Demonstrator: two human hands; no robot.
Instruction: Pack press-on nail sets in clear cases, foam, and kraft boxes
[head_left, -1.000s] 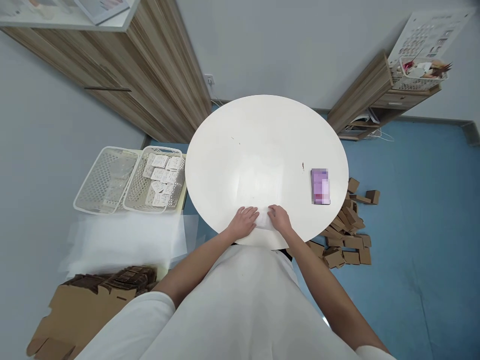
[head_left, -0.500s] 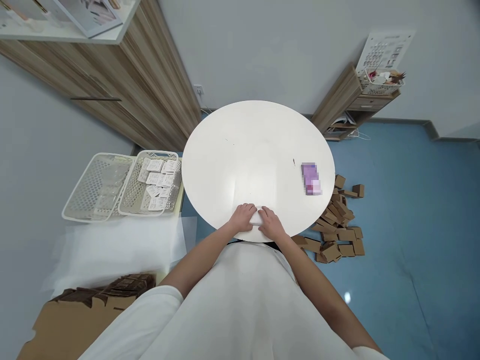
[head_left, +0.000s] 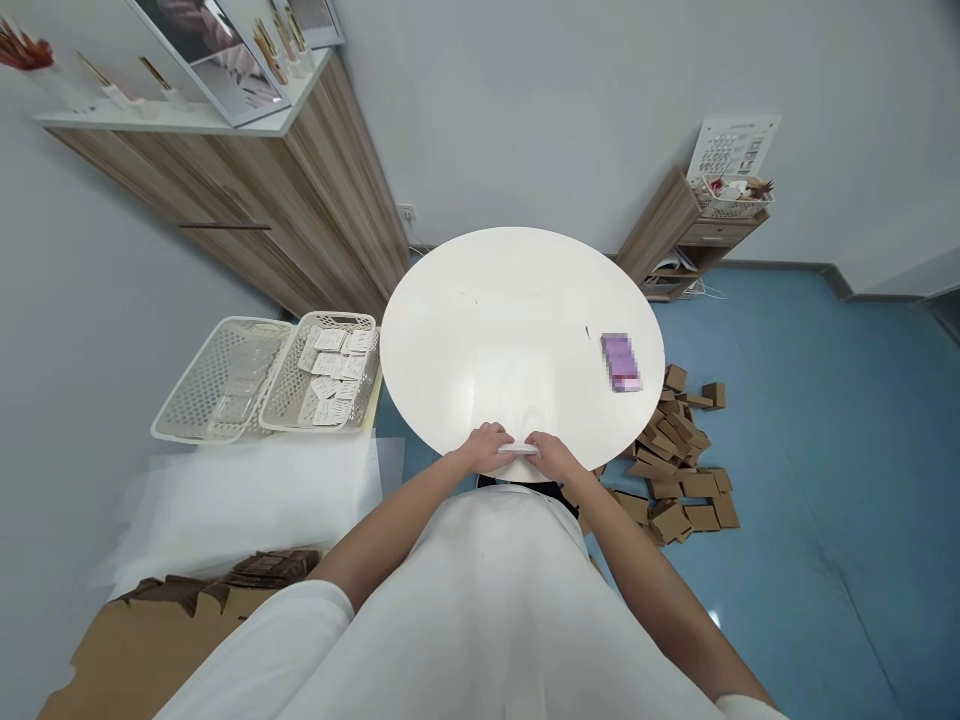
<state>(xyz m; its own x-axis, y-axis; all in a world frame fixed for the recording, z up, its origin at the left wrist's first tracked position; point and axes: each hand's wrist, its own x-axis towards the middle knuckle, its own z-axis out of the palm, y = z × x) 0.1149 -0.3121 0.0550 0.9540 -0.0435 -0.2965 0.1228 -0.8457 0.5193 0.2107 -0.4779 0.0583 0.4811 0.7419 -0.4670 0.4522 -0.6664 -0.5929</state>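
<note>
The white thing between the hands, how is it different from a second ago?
The white strip looks narrower now; folded or tipped up, I can't tell. The left hand lay flatter; now it and the right hand hold the strip's ends. The purple item stayed on the white table.

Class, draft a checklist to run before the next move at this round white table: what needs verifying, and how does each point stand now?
1. Left hand's grip at the left end of the slim white item: ok.
2. Right hand's grip at its right end: ok.
3. Purple item on the table, apart from both hands: ok.
4. White cards inside the basket left of the table: ok.
5. Slim white item's edges neatly aligned: cannot tell, too small.
</note>
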